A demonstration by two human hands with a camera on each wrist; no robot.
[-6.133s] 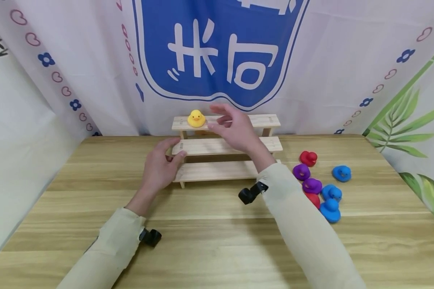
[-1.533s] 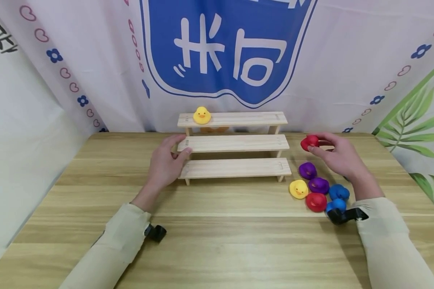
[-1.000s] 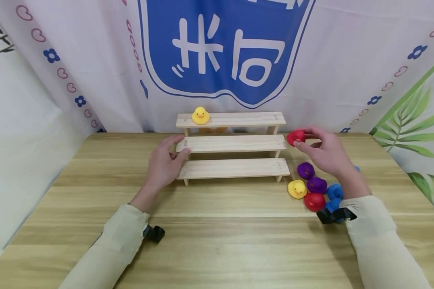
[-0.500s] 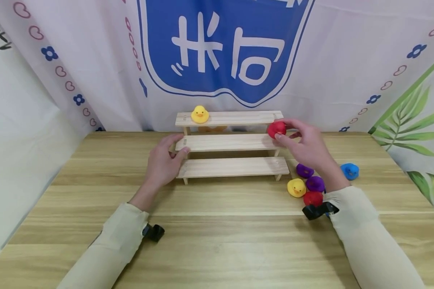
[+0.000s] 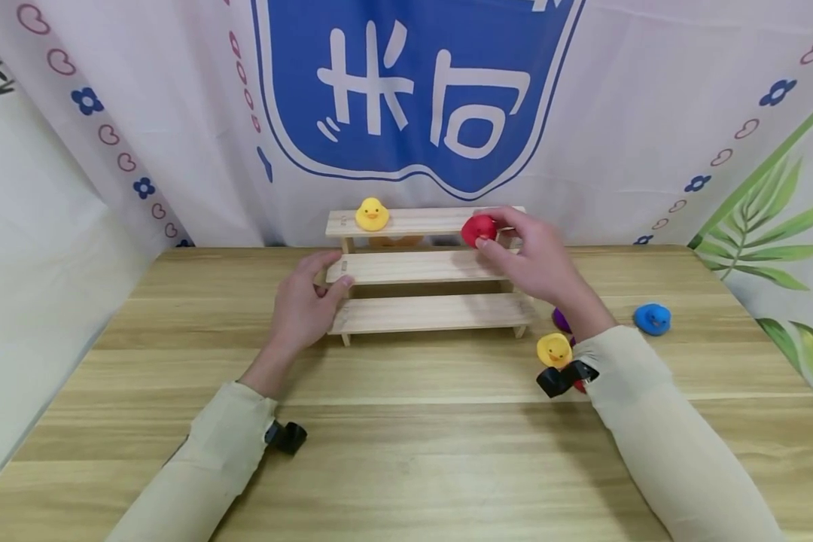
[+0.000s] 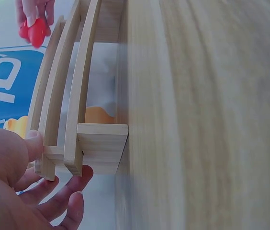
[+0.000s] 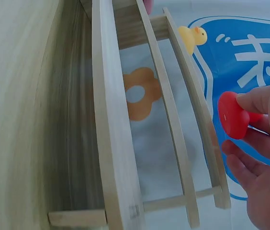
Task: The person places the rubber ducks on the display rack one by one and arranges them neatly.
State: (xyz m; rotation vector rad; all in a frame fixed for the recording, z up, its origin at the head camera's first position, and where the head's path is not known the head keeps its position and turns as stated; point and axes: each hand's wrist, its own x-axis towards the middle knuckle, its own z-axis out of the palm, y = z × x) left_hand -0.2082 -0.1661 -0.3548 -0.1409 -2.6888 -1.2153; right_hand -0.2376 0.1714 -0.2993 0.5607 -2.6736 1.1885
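You have one wooden rack [image 5: 420, 313] of three shelves, and two yellow ducks: the upper yellow duck [image 5: 372, 215] sits near the left end of the top shelf [image 5: 427, 220], the lower yellow duck [image 5: 554, 351] beside the rack's right front corner. One blue duck [image 5: 653, 319] lies farther right; a purple duck [image 5: 561, 321] and a second red duck [image 5: 580, 386] show only in part (your right arm hides too much there for a full count). The tabletop [image 5: 406, 467] stretches wide in front of the rack, while its back edge meets the curtain [image 5: 196, 113]. Your left hand [image 5: 305, 305] pinches the middle shelf's left end, thumb along the front edge. Your right hand [image 5: 538, 256] clamps the held red duck [image 5: 476, 232] between thumb and fingers, above the top shelf's right half and apart from it
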